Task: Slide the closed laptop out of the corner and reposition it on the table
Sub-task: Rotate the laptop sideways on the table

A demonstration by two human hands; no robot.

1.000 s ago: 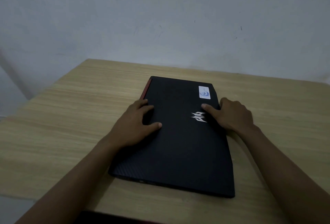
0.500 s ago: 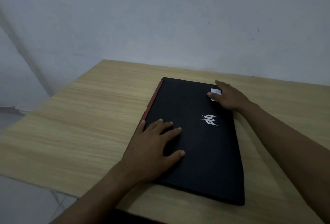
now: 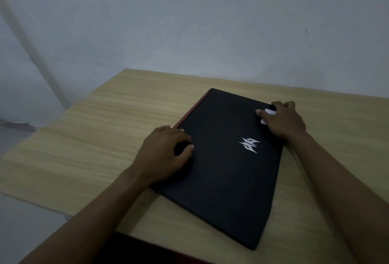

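Laptop [image 3: 229, 181] swung, long axis far-right to near-left, left hand [image 3: 163, 153], right hand [image 3: 284, 121] clasping edges

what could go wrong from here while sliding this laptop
1. The left hand sits on top of the laptop lid at its left edge, so it may skid across the lid rather than move it.
2. The laptop's near corner seems close to the table's near edge; pulled closer, it could overhang and tip.
3. The right hand partly covers the white sticker; rubbing might peel it.
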